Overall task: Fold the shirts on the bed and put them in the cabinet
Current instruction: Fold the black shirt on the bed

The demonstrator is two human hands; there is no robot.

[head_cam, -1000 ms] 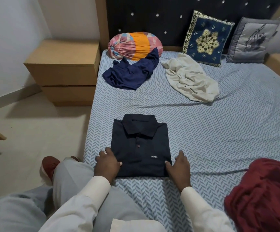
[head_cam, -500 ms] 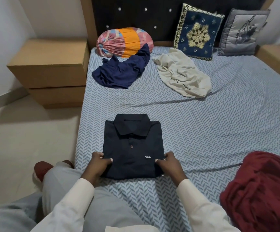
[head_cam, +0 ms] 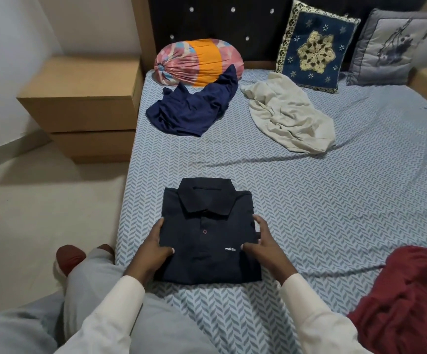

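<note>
Small white word "makalu" in lowercase on the folded dark navy polo shirt (head_cam: 208, 233), near the shirt's right edge (just beside the right hand's (head_cam: 263, 247) thumb), no other readable text anywhere on the bed

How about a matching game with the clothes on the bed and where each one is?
Things
1. folded polo shirt
2. blue shirt
3. cream shirt
4. red cloth

Places
A. crumpled just in front of the star cushion
B. gripped at its sides by the left hand and right hand
C. resting against the orange and pink bolster
D. bunched up at the near right corner

Pairs: 1-B, 2-C, 3-A, 4-D
</note>
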